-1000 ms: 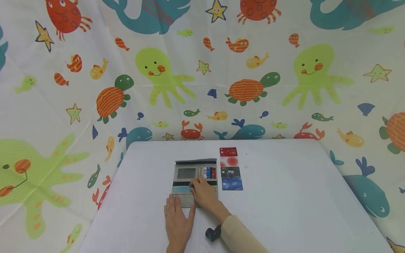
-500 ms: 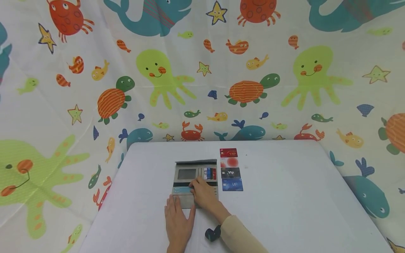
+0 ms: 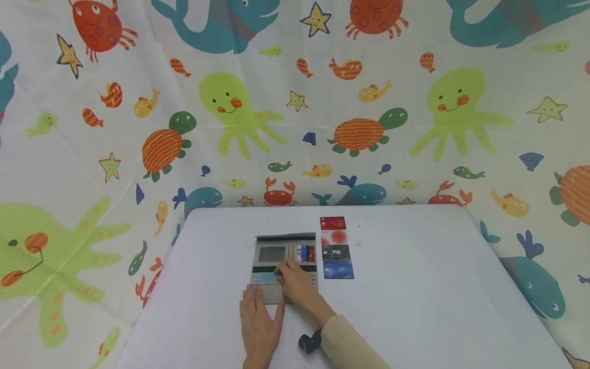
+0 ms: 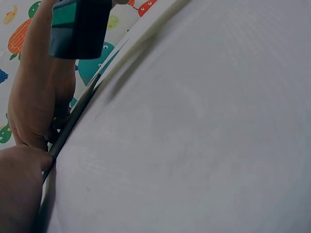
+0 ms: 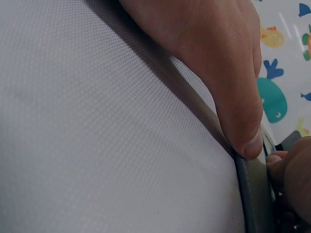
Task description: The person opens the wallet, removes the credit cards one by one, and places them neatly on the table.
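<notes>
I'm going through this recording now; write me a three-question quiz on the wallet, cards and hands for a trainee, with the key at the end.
1. In the head view, on which side of the open wallet do the loose cards lie? A) left B) right C) the near side, by the person

2. True or false: the left hand lies on top of the loose cards.

3. Fill in the colour: in the column of loose cards, the one nearest the person is ____.

Key
1. B, right.
2. False; the left hand rests at the wallet's near edge.
3. Blue: the blue VIP card.
</notes>
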Demonstrator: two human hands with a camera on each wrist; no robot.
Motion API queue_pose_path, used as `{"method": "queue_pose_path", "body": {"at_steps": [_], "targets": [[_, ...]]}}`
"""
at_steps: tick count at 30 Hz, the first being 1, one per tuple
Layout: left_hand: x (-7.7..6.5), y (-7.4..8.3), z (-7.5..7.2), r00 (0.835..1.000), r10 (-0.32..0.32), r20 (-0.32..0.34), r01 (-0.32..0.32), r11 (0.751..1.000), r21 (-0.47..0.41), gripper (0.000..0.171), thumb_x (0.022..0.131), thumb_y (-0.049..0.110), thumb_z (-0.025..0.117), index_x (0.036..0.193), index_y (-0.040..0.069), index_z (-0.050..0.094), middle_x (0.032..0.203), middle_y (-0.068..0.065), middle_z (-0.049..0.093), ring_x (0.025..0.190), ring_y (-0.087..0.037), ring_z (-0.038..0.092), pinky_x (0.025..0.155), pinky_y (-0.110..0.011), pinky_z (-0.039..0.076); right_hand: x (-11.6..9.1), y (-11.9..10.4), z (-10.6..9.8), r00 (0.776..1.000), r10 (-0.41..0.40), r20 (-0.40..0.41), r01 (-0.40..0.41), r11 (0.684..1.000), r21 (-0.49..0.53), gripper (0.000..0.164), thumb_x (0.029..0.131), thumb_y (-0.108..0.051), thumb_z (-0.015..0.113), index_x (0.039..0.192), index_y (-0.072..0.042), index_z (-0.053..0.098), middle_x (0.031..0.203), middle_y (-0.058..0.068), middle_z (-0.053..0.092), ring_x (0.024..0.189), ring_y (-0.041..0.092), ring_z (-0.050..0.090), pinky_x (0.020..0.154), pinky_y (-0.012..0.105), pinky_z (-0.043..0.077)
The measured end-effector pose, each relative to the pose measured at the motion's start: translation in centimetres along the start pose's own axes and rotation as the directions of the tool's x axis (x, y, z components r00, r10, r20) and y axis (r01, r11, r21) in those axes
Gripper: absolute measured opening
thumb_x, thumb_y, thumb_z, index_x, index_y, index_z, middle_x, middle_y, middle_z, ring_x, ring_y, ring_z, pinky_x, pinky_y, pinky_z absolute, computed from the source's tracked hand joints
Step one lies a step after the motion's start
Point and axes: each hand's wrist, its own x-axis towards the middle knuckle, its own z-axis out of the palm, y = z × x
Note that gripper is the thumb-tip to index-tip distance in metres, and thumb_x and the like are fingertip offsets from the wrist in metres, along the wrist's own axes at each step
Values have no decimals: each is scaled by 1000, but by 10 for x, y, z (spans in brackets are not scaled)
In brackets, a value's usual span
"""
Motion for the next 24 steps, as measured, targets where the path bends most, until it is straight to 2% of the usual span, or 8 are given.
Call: {"method": "queue_pose_path", "body": {"at_steps": [5,14,19,24], "targets": [[-1,0,0,1000,0,-2,0,1000,0,84,88,49,71,144,-7,44,159,-27,33,148,-43,32,122,-58,26,0,0,0,1000,1,-5,-1,1000,10,14,97,-19,65,111,-18,67,107,-3,60,89,9,59,71,20,54],[-2,-1,1,1000,-6,4,6,1000,-3,84,88,49,70,145,-7,44,160,-26,32,149,-43,31,123,-57,25,2,-4,-1,1000,12,17,-12,999,-37,13,96,-19,67,109,-18,68,104,-3,61,84,7,61,71,21,55],[-2,0,1,1000,-5,10,5,1000,1,85,88,50,69,145,-7,43,160,-26,32,149,-42,31,123,-57,25,4,-3,-2,999,19,32,-18,1000,-4,14,95,-16,68,109,-16,68,102,-3,60,89,10,60,79,26,57],[-1,1,-1,1000,6,-5,-6,1000,0,84,88,49,70,144,-7,44,159,-26,32,149,-43,32,123,-57,25,5,-1,-4,999,22,38,-25,997,73,12,96,-16,66,108,-14,68,102,-2,60,91,11,60,85,29,57]]}}
